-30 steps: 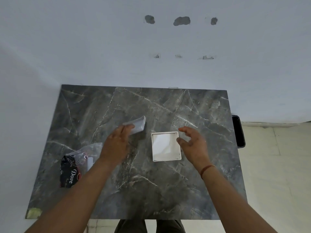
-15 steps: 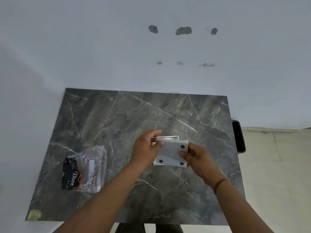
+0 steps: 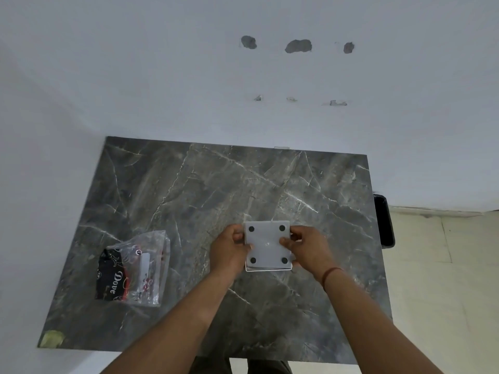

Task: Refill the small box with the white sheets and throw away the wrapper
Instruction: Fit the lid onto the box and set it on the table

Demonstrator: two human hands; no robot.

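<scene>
2 hands on 1 part: left hand (image 3: 229,247) and right hand (image 3: 307,245) pinch the opposite side edges of a square white plastic panel with 4 black round feet (image 3: 267,244), fingers closed on it from both sides. Panel is held flat, feet upward, directly above the square white open tray of the small box (image 3: 268,269), of which only the near rim and a sliver of the far edge show. Whether panel and tray touch cannot be told from this angle. Both sit right of centre on the grey veined marble tabletop (image 3: 189,190).

Risks, as judged:
- Corners misaligned on lowering; panel would jam or sit tilted on the tray rim. Cause: the panel hides the tray almost wholly from view.
- Fingertips trapped between panel edge and tray wall if not slid clear in time.
- Uneven press could skid the light tray across the smooth marble.
- Sheets inside, if any, are hidden; a raised corner could get creased.

Clear plastic wrapper with a black printed "Dove" pack inside (image 3: 132,268) lies well to the left of the left hand, untouched, not yet thrown away. Black bin (image 3: 384,220) stands past the table's right edge.
</scene>
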